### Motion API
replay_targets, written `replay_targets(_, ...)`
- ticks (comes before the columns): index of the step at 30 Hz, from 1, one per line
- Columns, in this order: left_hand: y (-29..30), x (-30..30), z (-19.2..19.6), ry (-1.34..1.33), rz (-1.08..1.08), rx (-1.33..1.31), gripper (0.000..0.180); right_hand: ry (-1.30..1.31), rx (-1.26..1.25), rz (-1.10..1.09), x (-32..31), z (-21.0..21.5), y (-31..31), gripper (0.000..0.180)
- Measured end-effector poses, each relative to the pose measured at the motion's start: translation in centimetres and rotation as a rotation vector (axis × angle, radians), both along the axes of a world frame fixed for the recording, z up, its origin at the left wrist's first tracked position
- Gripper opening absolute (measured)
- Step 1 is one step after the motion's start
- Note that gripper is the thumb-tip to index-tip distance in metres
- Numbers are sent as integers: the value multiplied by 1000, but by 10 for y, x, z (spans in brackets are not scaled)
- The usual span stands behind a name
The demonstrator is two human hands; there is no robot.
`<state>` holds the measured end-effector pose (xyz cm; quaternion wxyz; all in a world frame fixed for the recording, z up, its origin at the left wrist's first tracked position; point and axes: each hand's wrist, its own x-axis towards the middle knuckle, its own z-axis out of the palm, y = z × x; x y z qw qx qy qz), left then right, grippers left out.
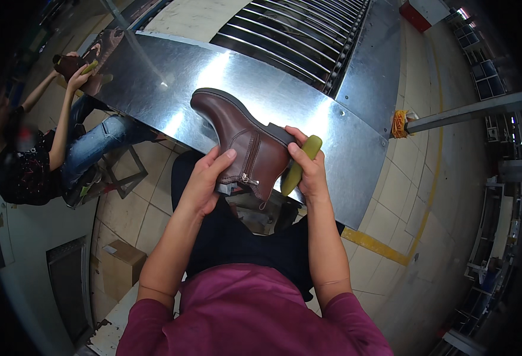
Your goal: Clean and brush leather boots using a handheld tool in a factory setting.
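Observation:
A brown leather ankle boot [237, 127] lies tilted on its side above the near edge of the metal table, toe to the far left and dark sole away from me. Its side zipper, with a silver pull, faces up. My left hand [204, 181] grips the boot's shaft, thumb on top of the leather. An olive-green oblong pad [302, 166] sits in my right hand [309, 169]; its exact kind I cannot make out. Fingers of that hand also touch the boot's heel. The fingers under the boot are hidden.
The shiny metal table [261, 80] stretches before me, with a roller conveyor [296, 35] beyond. At the left, a seated co-worker [47, 127] handles a brown boot [68, 66]. A metal post [468, 111] juts in at right. A cardboard box [121, 268] stands lower left.

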<state>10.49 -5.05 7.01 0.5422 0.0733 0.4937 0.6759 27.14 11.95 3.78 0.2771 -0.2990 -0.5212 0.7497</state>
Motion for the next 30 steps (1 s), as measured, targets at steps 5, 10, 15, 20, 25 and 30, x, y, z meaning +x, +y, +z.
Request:
replay_targets(5,-6,0,-11,34,-5,-20,47,53,13,18,1,-4,-4,54)
replay_targets(10,-24,-3,6,61,61,31,74,190,-93,19,7,-6,-11,54)
replay_targets(15,-29,-6,37,104,94,295,72,142,-141,16,5,-6,-9,52)
replay_targets(20,-15,-6,39,325,-36,136,65,71,-83,-31,5,-8,-11,51)
replay_targets(25,-11,-6,33,545,-93,221,77,81,-82,-54,5,-19,-13,54)
replay_targets(30,2,-40,20,1365,-248,196,100,88,-59,3,6,-24,-7,56)
